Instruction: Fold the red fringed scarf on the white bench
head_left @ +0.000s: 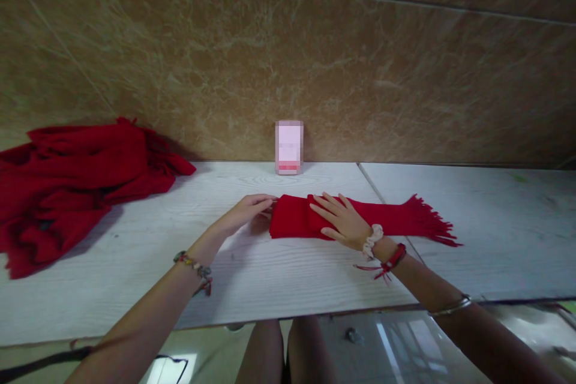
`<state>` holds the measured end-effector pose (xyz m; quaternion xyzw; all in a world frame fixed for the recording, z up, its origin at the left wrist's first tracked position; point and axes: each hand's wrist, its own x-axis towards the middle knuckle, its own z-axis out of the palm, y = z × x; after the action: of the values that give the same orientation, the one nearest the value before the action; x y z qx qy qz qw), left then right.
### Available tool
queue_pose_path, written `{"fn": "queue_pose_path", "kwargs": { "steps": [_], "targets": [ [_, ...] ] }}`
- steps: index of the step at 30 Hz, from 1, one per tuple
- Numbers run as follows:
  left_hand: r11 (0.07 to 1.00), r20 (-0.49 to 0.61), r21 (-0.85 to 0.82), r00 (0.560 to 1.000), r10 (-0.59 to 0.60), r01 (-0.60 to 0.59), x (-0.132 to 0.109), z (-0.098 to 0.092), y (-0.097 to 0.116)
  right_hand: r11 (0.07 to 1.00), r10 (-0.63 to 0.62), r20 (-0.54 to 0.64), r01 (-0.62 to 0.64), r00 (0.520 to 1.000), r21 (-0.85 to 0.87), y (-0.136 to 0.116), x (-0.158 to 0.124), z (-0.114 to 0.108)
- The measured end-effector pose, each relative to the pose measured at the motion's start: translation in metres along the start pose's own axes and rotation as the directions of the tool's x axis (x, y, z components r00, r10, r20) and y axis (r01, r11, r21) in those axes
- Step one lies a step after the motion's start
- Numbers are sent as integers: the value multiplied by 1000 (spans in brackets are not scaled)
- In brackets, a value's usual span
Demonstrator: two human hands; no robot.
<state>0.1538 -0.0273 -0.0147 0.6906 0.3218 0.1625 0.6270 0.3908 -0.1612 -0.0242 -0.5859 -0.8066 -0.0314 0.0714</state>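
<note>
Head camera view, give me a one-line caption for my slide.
Right hand flat on a folded red scarf, left hand at its left end, on a white table.

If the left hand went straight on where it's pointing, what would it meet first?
The left hand would probably meet the folded end of the red scarf first; they look very close, though contact is unclear.

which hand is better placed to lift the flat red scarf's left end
Likely the left: the left hand is at that end of the red scarf, while the right hand lies flat on top, nearer the fringe.
</note>
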Motion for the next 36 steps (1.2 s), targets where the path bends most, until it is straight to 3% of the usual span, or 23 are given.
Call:
{"fn": "queue_pose_path", "kwargs": {
  "steps": [5, 11, 14, 17, 22, 26, 29, 32, 36],
  "targets": [
    [986, 108, -164, 993, 48, -30, -6, 6, 9, 998, -8, -13, 7, 1000, -66, 0, -2, 6],
    [947, -29, -283, 986, -166, 151, 0, 10, 6, 995, 1, -26, -4, 1000, -102, -2, -1, 7],
    [928, -46, -332, 980, -196, 170, 0, 15, 11, 993, -9, -26, 6, 1000, -114, -3, -1, 8],
    [930, 21, -331, 987, -160, 158, -3, 21, 23, 993, -11, -23, 8, 1000, -117, -2, -1, 7],
    [994, 151, -113, 988, 18, -1, 1, 28, 38, 994, -9, -20, 6, 1000, -106, -2, -1, 6],
    [954, 49, 270, 991, 121, -130, 13, 30, 33, 998, 8, -41, -11, 999, -66, -2, 0, 6],
    [902, 51, 423, 996, 73, -87, 16, 25, 28, 999, 20, -39, -22, 999, -43, -2, -1, 6],
    [971, 115, 237, 991, -66, 37, 12, 18, 28, 999, 23, -33, -25, 999, -37, -2, -1, 6],
    [973, 35, 29, 973, -228, 227, 10, 10, 32, 1000, 18, -45, -19, 999, -25, -3, -1, 6]
  ]
}}
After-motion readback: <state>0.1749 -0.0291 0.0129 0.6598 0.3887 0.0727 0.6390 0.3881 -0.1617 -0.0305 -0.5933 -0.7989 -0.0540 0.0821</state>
